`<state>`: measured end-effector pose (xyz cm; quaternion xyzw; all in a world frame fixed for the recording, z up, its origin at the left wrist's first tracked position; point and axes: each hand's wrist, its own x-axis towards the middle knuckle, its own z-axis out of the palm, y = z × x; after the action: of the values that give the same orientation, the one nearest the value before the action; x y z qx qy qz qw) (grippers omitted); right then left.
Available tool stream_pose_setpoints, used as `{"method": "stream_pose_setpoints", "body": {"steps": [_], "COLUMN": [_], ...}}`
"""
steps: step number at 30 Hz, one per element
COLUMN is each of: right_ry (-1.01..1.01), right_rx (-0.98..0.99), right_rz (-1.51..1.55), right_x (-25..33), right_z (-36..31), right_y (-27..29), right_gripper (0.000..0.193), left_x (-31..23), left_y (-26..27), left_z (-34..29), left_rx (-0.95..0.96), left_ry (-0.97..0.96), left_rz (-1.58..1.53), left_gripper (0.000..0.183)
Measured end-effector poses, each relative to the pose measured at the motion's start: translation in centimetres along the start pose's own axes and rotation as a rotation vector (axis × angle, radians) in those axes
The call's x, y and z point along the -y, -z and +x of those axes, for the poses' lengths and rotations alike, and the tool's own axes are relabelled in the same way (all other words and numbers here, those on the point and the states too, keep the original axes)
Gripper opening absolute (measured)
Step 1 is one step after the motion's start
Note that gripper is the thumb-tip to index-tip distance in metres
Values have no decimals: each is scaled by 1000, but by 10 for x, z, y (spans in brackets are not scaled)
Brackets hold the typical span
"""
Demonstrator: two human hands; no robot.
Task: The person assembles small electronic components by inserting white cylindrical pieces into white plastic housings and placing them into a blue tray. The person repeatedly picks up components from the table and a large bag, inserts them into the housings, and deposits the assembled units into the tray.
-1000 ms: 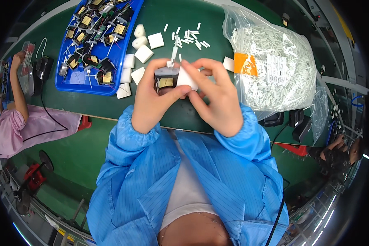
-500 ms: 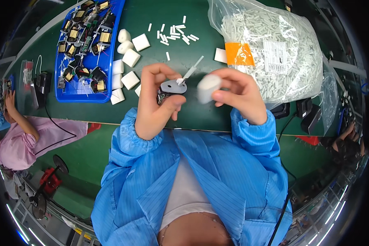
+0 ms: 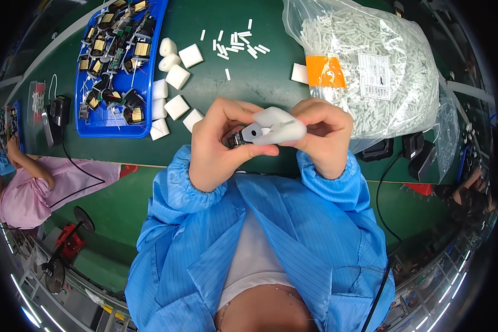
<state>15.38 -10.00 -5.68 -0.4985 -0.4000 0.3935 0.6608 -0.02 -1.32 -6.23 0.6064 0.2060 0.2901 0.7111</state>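
My left hand (image 3: 224, 141) is closed round a small dark electronic assembly with a grey end plate (image 3: 251, 134). In my right hand (image 3: 325, 130) is a white plastic housing (image 3: 285, 127), hollow and open toward the assembly. The two parts meet in front of my chest, with the housing's opening over the end of the grey plate. The thin white shaft seen earlier on the assembly is mostly hidden by the housing. My fingers and thumbs grip both pieces from the sides.
At left, a blue tray (image 3: 113, 131) holds several similar assemblies. White housings (image 3: 177, 77) lie beside it. Short white tubes (image 3: 237, 43) are scattered at the far middle. A large clear bag (image 3: 390, 66) of such tubes stands at right, with a white housing (image 3: 300, 73) beside it.
My right hand has brought the white housing leftward onto the assembly's shaft end. My left hand has tilted the assembly and moved slightly right, so the two hands are now closer together.
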Motion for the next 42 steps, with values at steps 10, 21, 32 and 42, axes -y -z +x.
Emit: {"method": "stream_pose_setpoints", "body": {"steps": [10, 21, 32, 42], "right_ry": [-25, 10, -95, -209], "right_rx": [200, 83, -280, -179], "right_rz": [-381, -345, -59, -123], "right_x": [20, 13, -10, -20], "right_z": [12, 9, 3, 10], "right_y": [3, 5, 39, 32], "right_gripper": [32, 27, 19, 10], "left_x": [-19, -19, 19, 67], "left_y": [-3, -13, 29, 74], "left_z": [0, 13, 247, 349], "left_rx": [-21, 59, -95, -280], "left_ry": [-2, 171, -212, 10], "left_rz": [456, 276, 717, 1483], "left_gripper": [49, 41, 36, 51]}}
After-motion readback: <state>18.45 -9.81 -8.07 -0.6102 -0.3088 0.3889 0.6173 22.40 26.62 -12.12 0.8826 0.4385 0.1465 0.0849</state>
